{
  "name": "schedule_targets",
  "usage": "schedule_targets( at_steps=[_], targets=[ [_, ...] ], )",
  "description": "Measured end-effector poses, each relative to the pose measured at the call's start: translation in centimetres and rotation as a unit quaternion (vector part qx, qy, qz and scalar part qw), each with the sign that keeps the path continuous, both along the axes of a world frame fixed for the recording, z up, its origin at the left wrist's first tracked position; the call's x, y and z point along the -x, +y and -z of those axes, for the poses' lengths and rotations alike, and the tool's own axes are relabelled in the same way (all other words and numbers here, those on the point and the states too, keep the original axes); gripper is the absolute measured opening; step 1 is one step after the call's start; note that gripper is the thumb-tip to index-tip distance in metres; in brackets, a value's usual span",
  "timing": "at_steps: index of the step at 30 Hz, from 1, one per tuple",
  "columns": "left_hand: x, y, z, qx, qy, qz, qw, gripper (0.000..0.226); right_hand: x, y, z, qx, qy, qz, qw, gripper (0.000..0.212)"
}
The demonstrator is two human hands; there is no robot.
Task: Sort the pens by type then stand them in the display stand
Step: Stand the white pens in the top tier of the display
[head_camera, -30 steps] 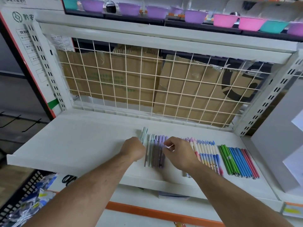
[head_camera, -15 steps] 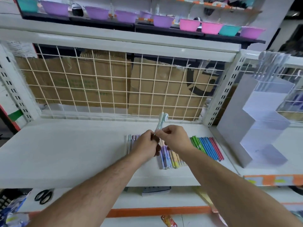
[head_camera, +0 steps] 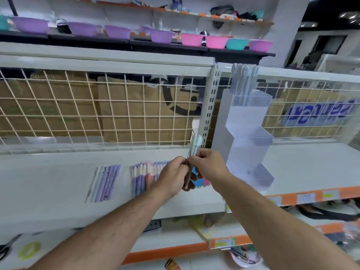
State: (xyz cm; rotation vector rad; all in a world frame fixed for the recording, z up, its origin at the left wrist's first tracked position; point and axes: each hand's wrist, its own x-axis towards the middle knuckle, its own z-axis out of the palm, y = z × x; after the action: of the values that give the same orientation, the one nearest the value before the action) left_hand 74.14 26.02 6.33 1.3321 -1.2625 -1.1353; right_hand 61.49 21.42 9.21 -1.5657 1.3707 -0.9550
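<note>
1. Left hand [head_camera: 171, 177] and right hand [head_camera: 209, 165] meet above the shelf, both curled round one bundle [head_camera: 194, 145] of pale pens, held upright, caps poking above the fingers.
2. Shelf [head_camera: 48, 184] is white and runs wide, with a wire grid [head_camera: 97, 110] behind it.
3. Stand [head_camera: 247, 133], clear and stepped, sits on the shelf just right of the hands, apart from the bundle.
4. Pink row [head_camera: 142, 176] lies flat on the shelf, just left of the left hand.
5. Purple row [head_camera: 105, 184] lies flat further left, with grey pens at its edge.
6. Blue pens [head_camera: 199, 183] peek out beneath the hands, blurred.
</note>
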Motion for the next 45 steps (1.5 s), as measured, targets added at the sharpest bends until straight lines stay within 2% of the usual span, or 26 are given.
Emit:
schedule_targets(
  at_steps=[2, 12, 28, 33, 39, 45],
  targets=[
    [2.8, 0.0, -0.6, 0.002, 0.001, 0.012, 1.000, 0.020, 3.0, -0.2, -0.6, 0.005, -0.001, -0.015, 1.000, 0.020],
    [12.7, -2.5, -2.5, -0.003, 0.040, 0.000, 0.999, 0.016, 12.7, -2.0, -3.0, 0.057, 0.010, -0.032, 0.998, 0.019],
    [14.4, -12.2, -5.1, 0.069, 0.062, 0.050, 0.994, 0.020, 15.4, -9.9, -6.4, 0.082, -0.029, 0.005, 0.996, 0.013],
    [14.8, -14.7, -6.2, 0.085, 0.073, 0.033, 0.993, 0.024, 16.0, -12.1, -7.5, 0.093, -0.065, -0.016, 0.993, 0.015],
    [16.3, -17.6, -7.5, 0.119, 0.049, 0.003, 0.992, 0.023, 17.8, -15.2, -9.7, 0.129, -0.037, -0.051, 0.990, 0.014],
    [17.7, -20.4, -7.5, 0.108, 0.050, -0.059, 0.991, 0.022, 19.4, -19.1, -13.9, 0.185, -0.014, -0.055, 0.981, 0.015]
  ],
)
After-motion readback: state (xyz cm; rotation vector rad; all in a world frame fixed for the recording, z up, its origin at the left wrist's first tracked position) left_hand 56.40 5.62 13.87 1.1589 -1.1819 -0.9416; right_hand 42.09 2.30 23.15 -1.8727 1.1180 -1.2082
